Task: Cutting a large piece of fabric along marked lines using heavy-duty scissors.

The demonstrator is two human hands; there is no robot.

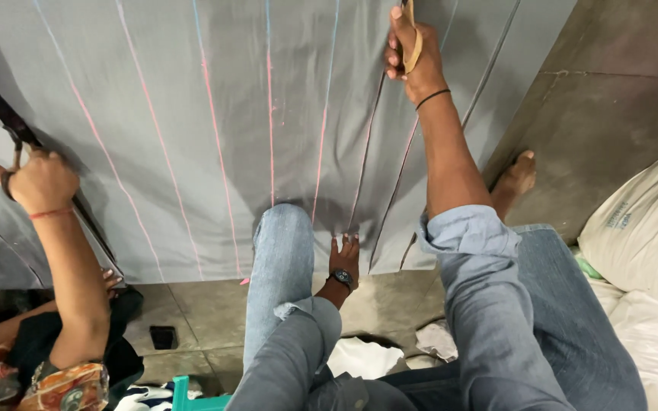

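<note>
The right hand (413, 53) grips a tan wooden ruler (413, 34) at the far edge of the grey fabric (192, 114). The left hand (344, 259), nearer, presses open and flat on the fabric's near edge. The chalk lines (270, 114) run lengthwise away from the person, as does the ruler. A co-worker's hand (39, 183) holds scissors (13, 137) at the fabric's left.

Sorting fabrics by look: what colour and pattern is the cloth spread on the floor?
The cloth is grey with thin pink and dark lines, seen in the head view.
</note>
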